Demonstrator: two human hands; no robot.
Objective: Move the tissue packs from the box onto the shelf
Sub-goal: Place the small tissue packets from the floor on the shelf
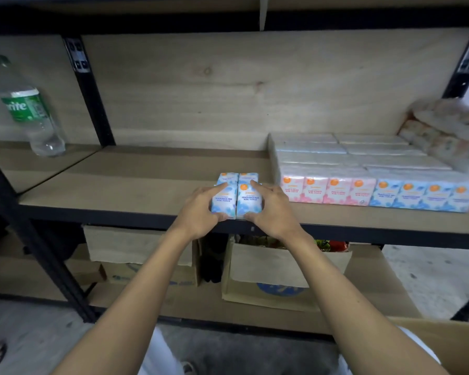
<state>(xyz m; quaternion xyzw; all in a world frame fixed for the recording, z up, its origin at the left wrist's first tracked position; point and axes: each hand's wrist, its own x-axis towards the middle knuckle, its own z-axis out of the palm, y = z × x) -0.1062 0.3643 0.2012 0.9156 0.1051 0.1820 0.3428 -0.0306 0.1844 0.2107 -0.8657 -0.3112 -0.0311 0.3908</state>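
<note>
Head camera: both hands are working one blue tissue pack point(237, 196) at the front edge of the shelf point(119, 180). The left hand point(198, 209) is gripping its left side and the right hand point(271, 212) its right side, with fingers curling over the top and thumbs low at the front. Further right on the shelf, rows of pink and blue packs point(363, 182) are sitting in a block, apart from the held one. A clear bottle point(30, 109) is standing past the shelf's left post. Cartons point(276, 272) are sitting under the shelf. A corner of the box point(450, 345) is showing well below the shelf, by the right forearm.
</note>
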